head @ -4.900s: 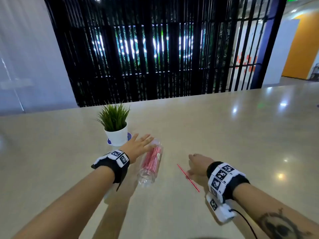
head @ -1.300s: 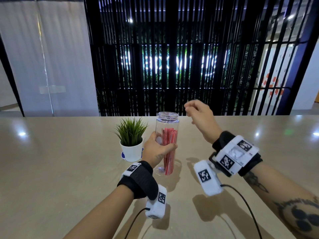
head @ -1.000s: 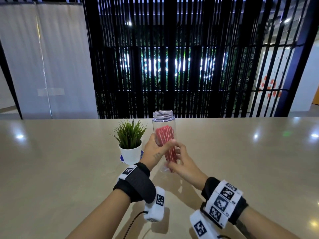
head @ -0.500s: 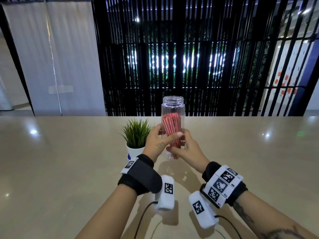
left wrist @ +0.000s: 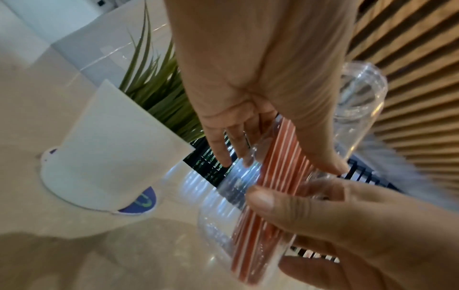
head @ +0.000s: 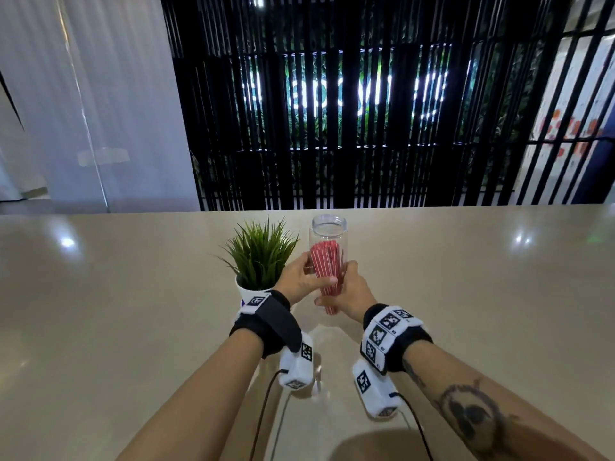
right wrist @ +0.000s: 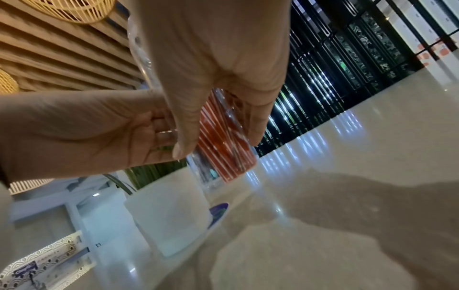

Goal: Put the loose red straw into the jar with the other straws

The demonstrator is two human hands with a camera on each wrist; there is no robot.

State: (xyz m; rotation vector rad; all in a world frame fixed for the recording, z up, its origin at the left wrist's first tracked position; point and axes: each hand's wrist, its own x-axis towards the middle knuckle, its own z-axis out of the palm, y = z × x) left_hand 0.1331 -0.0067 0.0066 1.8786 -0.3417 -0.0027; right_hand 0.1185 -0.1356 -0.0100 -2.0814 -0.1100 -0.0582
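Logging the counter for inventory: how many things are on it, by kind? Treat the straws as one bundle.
Clear jar: 1
Red straw bundle inside the jar: 1
Potted plant: 1
Total: 3
Left hand and right hand both grip the jar.

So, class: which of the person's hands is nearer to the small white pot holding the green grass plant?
Left. The left hand grips the clear plastic jar beside the white pot; the right hand holds the jar's far side.

Head view looks down over the table [head: 133, 311]; both wrist views sit close, sharing the jar [head: 327, 227].
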